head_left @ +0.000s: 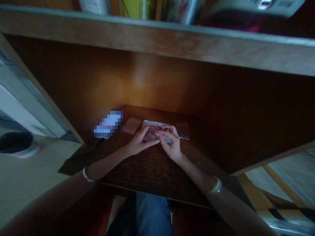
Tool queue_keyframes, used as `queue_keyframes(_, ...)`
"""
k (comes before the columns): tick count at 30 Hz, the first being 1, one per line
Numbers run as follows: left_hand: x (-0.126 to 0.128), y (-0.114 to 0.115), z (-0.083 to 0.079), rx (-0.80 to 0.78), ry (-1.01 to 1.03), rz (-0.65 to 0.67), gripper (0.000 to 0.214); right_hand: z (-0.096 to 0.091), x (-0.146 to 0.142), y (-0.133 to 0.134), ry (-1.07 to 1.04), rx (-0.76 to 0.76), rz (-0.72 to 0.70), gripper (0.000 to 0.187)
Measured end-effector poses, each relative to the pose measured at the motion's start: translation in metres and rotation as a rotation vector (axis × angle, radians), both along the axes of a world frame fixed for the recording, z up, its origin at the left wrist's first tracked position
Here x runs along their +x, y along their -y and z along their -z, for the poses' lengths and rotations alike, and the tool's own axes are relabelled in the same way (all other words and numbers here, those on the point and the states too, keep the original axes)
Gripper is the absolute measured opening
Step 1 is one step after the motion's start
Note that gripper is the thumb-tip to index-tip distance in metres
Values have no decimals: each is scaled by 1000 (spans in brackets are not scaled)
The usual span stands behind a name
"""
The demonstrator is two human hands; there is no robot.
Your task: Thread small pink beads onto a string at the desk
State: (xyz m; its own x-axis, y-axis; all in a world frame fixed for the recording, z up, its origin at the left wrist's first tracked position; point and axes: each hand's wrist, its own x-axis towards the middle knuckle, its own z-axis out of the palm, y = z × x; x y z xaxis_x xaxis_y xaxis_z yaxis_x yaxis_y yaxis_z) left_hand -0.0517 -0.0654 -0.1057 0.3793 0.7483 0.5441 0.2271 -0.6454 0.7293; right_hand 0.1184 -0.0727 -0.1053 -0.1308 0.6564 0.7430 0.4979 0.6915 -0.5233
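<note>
My left hand (139,143) is curved around the left side of a small clear plastic bag (150,133), thumb stretched along its near side. From the right, my right hand (171,141) closes its fingertips together at the bag's other side, by some tiny dark red and white pieces (157,127). What exactly those right fingertips pinch is too small and dim to tell. Beneath both hands lies a white sheet or pad (150,123), mostly covered. Just right of my right hand is another clear bag (183,131), with small reddish bits along its lower edge.
A pale pinkish flat packet (132,126) lies left of the hands. Farther left, a lit, pixelated phone (108,124) leans near the side wall, a dark cable by it. A shelf edge (157,37) crosses above the wooden desk (137,172). A bin (21,146) stands on the floor.
</note>
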Motion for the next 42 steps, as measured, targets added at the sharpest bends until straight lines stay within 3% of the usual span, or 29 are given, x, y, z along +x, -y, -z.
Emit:
queue_keyframes(3, 0, 0, 0, 7, 7, -2, 34, 0, 0, -2, -14, -9, 32, 19)
queue_keyframes(7, -1, -1, 0, 27, 30, -43, 32, 6, 6, -12, 56, -76, 175, 27)
queue_keyframes(13, -2, -3, 1, 6, 104, -113, 30, 17, 10, -26, 508, -354, 396, 39)
queue_keyframes(18, -3, -5, 3, 22, 112, -118, 30, 12, 6, -18, 676, -306, 299, 39)
queue_keyframes(23, -2, -6, 5, 29, 137, -112, 31, 8, 5, -13, 738, -245, 211, 25)
queue_keyframes(42, -3, -4, 2, 98, 98, -105, 31, 15, 14, -26, 653, -267, 386, 17)
